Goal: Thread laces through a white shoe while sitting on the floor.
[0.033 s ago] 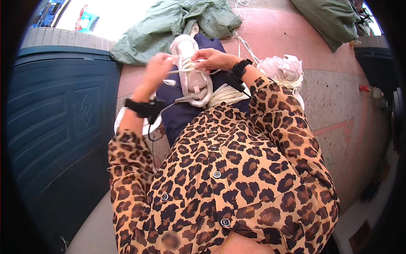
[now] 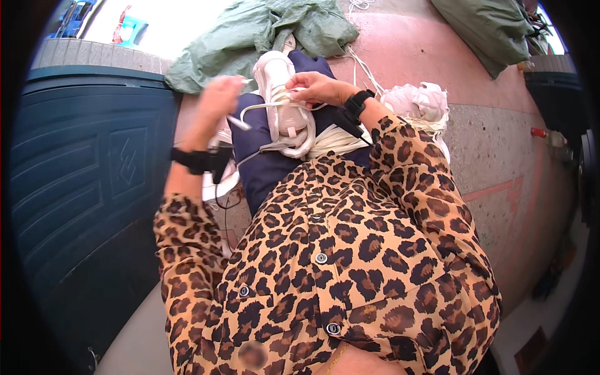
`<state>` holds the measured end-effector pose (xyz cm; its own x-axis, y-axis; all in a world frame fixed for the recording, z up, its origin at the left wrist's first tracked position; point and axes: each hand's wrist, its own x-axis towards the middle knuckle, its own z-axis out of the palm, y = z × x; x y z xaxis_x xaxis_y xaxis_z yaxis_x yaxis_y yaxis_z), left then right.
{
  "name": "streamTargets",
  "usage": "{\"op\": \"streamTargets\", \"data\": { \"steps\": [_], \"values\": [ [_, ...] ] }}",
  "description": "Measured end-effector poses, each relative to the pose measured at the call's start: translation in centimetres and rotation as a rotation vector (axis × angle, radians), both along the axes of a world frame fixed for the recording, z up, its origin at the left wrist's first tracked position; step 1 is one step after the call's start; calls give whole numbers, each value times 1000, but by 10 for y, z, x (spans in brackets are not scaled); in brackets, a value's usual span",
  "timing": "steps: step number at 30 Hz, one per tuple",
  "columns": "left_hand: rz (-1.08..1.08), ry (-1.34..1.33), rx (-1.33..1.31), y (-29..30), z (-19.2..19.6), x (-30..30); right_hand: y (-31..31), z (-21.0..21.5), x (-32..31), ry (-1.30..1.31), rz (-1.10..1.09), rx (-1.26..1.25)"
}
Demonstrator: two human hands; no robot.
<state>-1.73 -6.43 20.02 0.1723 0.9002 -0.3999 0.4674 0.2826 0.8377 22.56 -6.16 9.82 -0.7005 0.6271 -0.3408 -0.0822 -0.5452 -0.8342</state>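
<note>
A pale pink and white shoe point(image 2: 292, 120) rests across my lap on dark blue trousers point(image 2: 257, 167). Over its tongue, my right hand point(image 2: 315, 88) pinches a white shoelace point(image 2: 253, 107) near the eyelets. To the left of the shoe, my left hand point(image 2: 220, 99) is raised and closed, somewhat blurred, with a lace end poking out past its fingers. The lace's other loose end hangs just below that hand. A bundle of cream laces point(image 2: 334, 141) lies on my lap beside the shoe.
Several pale pink shoe pieces point(image 2: 417, 103) with laces are heaped at right. Another pale shoe point(image 2: 220, 182) sits below my left wrist. Green sacks point(image 2: 215, 55) lie ahead and at the upper right. A dark blue panelled door point(image 2: 94, 144) stands at left.
My left hand has moved left, away from the shoe, drawing the lace with it. The right hand stays almost in place over the tongue.
</note>
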Motion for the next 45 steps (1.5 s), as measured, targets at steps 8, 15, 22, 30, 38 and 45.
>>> {"op": "streamTargets", "data": {
  "steps": [8, 15, 22, 30, 38, 45],
  "values": [
    [323, -658, 134, -2, 146, -95, -21, 4, -23, -603, -306, 981],
    [458, -27, 662, -24, 108, -102, -38, 14, -19, -788, -287, 1119],
    [600, -72, 719, -38, 121, -142, -32, 12, -18, -610, -368, 1049],
    [308, -80, 245, -47, 34, -71, -43, 27, 16, -614, -267, 537],
    [-20, 253, 362, -64, -72, 24, -65, 8, 3, -737, -252, 569],
    [-153, 662, 557, -61, -81, 36, -61, -3, -1, -897, -297, 711]
  ]
}}
